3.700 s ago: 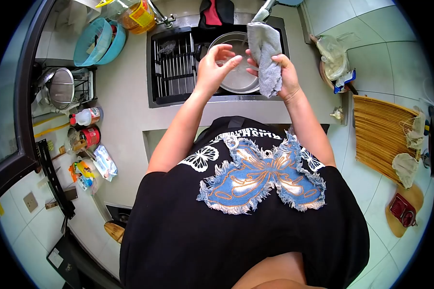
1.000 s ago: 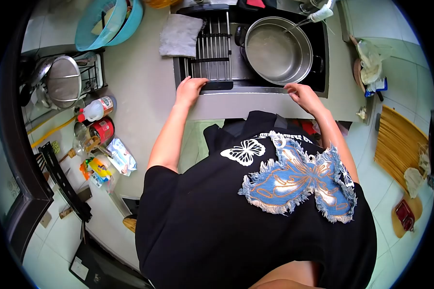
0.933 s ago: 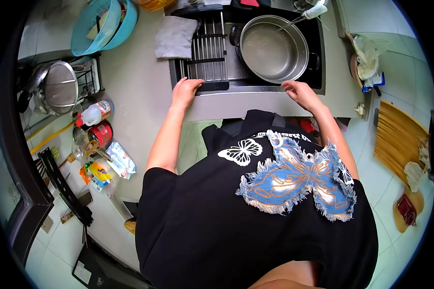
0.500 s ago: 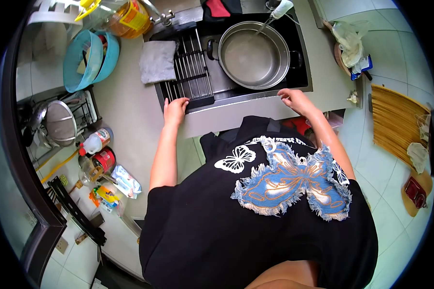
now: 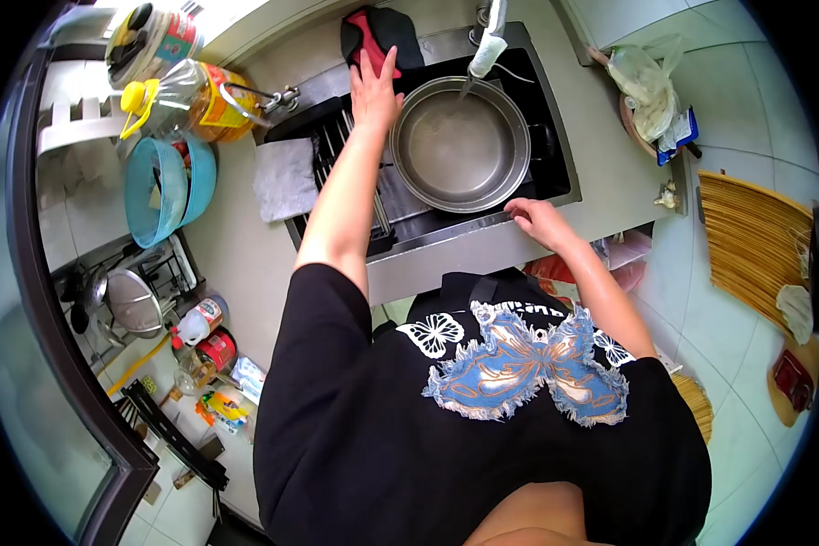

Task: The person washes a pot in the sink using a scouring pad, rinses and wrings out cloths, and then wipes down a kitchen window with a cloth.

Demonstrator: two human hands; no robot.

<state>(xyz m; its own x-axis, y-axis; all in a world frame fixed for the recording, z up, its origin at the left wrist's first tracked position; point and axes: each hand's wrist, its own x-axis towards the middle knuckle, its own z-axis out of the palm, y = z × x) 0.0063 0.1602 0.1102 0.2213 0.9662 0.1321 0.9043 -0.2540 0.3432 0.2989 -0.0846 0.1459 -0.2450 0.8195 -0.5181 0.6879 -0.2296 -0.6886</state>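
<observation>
My left hand reaches over the sink with its fingers spread, the fingertips at the black and red cloth pad behind the sink. Whether they touch the pad I cannot tell. The hand holds nothing. Just right of it, a wide metal pot with black handles sits in the dark sink, water in it, beneath the faucet. My right hand is at the sink's front edge, loosely bent with fingers apart and nothing in it. The metal drying rack lies partly under my left forearm.
A grey folded cloth lies left of the sink. Farther left are an oil bottle and blue baskets. Several bottles and packets stand on the lower left counter. A plastic bag hangs at the right.
My left hand has moved from the sink's front left edge up to the pad at the back. My right hand stays by the front edge. The view has shifted slightly.
</observation>
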